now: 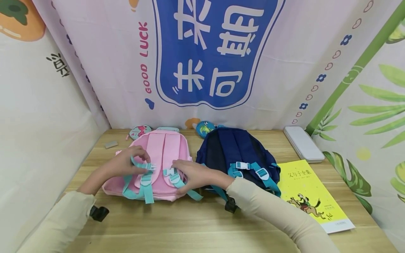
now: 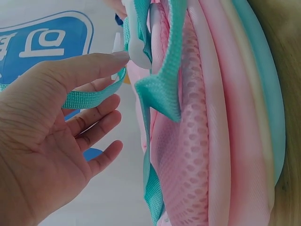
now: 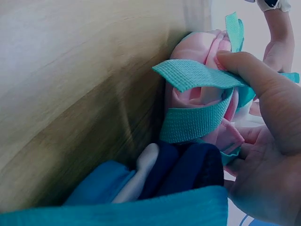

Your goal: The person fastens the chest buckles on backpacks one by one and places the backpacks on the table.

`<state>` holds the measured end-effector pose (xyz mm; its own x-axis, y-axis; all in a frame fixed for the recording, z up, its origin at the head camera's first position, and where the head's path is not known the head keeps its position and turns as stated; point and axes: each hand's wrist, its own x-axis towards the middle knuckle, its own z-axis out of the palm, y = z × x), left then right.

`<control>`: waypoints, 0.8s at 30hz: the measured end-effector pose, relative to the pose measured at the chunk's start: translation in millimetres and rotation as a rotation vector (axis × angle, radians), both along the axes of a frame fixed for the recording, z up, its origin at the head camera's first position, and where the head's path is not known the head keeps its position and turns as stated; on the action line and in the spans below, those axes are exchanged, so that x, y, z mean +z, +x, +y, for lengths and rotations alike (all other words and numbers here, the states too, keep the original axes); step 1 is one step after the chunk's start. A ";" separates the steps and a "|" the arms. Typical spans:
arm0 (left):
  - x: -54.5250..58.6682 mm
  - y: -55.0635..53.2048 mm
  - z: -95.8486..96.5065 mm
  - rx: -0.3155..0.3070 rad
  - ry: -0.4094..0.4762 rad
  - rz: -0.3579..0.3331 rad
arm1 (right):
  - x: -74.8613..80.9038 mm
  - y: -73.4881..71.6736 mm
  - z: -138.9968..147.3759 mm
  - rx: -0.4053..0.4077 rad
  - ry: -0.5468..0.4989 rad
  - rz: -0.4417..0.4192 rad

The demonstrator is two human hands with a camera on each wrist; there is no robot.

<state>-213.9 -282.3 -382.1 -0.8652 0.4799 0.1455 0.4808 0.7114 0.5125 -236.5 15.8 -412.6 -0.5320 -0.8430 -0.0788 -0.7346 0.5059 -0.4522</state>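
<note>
A pink backpack (image 1: 171, 146) lies on the table with its padded shoulder straps upward and teal webbing at its lower end. My left hand (image 1: 126, 162) pinches a white buckle (image 2: 137, 52) on the left strap between thumb and forefinger; its other fingers are spread loosely. Teal webbing (image 2: 91, 98) loops across that palm. At the other strap, my right hand (image 1: 193, 174) holds the webbing beside a second white buckle (image 1: 169, 171). Its thumb lies along the pink edge, close to a loose teal strap end (image 3: 188, 73), with the remaining fingers partly hidden behind the straps.
A navy backpack (image 1: 227, 144) with teal straps lies just right, beneath my right forearm. Beyond it are a yellow book (image 1: 303, 182) and a white case (image 1: 303, 144). A small grey block (image 1: 111, 144) sits back left. Printed cloth (image 1: 126, 70) hangs behind the table.
</note>
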 end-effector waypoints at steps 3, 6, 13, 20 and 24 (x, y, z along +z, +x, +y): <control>1.3 0.6 0.5 0.002 0.002 -0.013 | 2.6 0.3 -2.7 0.017 -0.004 0.035; 1.5 0.9 0.7 0.005 0.002 -0.022 | 3.9 0.3 -6.0 0.027 -0.012 0.066; 2.2 2.0 0.8 0.015 0.005 -0.023 | 7.4 1.1 -16.7 0.031 -0.019 0.066; 2.0 2.1 -0.8 0.012 0.016 -0.022 | 9.3 3.4 -26.4 0.019 -0.034 0.016; 1.5 1.5 -2.0 0.010 0.022 -0.027 | 8.5 4.0 -31.6 0.008 -0.068 0.020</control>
